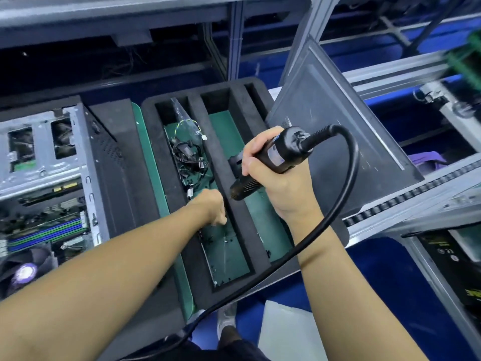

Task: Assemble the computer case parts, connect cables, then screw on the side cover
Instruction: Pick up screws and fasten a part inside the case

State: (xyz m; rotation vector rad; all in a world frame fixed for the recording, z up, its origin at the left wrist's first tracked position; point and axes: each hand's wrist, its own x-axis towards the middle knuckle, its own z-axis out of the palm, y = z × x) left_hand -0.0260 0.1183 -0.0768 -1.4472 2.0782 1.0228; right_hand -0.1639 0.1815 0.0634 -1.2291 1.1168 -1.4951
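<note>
- Computer case (52, 178): lies open at the far left, board and fan exposed.
- Side cover (338, 121): leans tilted at the right, touching the foam tray's (200, 118) far corner, well apart from the case.
- Foam tray: sits between case and cover; holds loose cables (190, 157) in the left compartment, small screws (226, 241) nearer its front end.
- Right hand (281, 183): grips the corded electric screwdriver (276, 152), tip angled down over the tray.
- Left hand (212, 207): reaches into the left compartment, fingers curled; cannot tell whether pinching anything.
</note>
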